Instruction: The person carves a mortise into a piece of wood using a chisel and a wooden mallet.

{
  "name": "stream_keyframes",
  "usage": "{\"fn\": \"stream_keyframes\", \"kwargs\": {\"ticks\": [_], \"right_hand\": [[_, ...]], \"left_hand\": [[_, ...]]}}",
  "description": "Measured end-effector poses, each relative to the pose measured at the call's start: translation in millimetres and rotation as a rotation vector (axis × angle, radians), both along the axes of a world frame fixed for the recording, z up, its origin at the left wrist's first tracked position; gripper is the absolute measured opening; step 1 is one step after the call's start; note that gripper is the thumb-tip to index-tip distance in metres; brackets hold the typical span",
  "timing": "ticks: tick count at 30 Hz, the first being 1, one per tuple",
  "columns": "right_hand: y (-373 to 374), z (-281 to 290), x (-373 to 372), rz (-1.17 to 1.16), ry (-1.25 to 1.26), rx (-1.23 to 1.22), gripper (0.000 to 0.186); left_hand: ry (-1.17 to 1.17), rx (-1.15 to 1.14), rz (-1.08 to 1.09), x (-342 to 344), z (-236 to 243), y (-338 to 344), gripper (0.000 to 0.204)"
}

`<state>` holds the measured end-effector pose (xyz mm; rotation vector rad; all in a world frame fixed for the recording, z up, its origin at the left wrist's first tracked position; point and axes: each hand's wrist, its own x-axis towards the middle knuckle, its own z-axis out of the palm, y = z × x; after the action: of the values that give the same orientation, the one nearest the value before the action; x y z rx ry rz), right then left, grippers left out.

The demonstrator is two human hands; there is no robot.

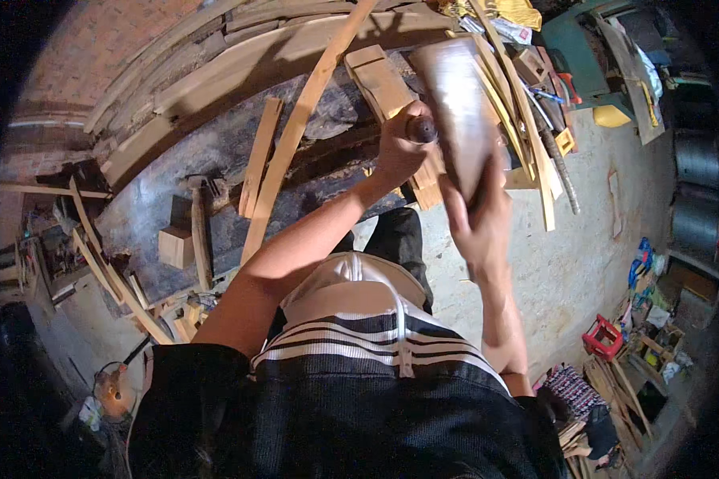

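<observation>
My left hand [401, 152] is closed around a dark, round-ended handle [421, 128], which points up towards me. Beside it, my right hand [482, 223] grips the near, narrower end of a broad shiny metal blade [455, 96], smeared by motion. Whether handle and blade belong to one tool I cannot tell. Under the left hand lies a thick wooden beam [378, 80] on the dark workbench [156, 235]. A long wooden strip [310, 104] slants across the bench to the left, next to a shorter strip [260, 160].
A hammer [200, 231] and a wooden block [176, 247] rest on the bench's left side. Planks [240, 76] line its far edge. Several thin strips [527, 104] jut out past its right end. A red plastic stool [603, 338] stands on the concrete floor [571, 271] at right.
</observation>
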<state>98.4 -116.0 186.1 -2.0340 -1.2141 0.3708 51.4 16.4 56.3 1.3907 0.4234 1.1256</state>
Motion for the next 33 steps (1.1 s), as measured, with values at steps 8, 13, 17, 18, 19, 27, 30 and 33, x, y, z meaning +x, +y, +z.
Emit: {"fn": "stream_keyframes", "kwargs": {"ticks": [8,13,17,18,19,27,30,33], "right_hand": [[-25,-44,10,-0.203,0.164,-0.12,0.077],[-72,-71,-4,-0.336,0.301,-0.265,0.075],[-89,-71,-17,-0.381,0.236,-0.487,0.074],[-90,-72,-20,-0.384,0.245,-0.465,0.074],[-89,-71,-22,-0.389,0.245,-0.44,0.074],[-84,-101,-29,-0.333,0.265,-0.624,0.082],[-90,-123,-29,-0.295,0.228,-0.594,0.082],[-103,-145,-26,-0.286,0.188,-0.534,0.081]], "left_hand": [[0.1,-0.29,0.134,-29,-19,45,0.018],[-0.252,-0.808,0.361,-42,-61,99,0.027],[-0.264,-0.755,0.303,-41,-59,87,0.026],[-0.212,-0.742,0.311,-36,-49,76,0.027],[-0.167,-0.728,0.315,-30,-39,65,0.027],[0.109,-0.314,0.011,-37,3,25,0.042],[0.108,-0.224,-0.097,-47,-2,21,0.047],[0.3,-0.217,-0.224,-56,-1,25,0.026]]}}
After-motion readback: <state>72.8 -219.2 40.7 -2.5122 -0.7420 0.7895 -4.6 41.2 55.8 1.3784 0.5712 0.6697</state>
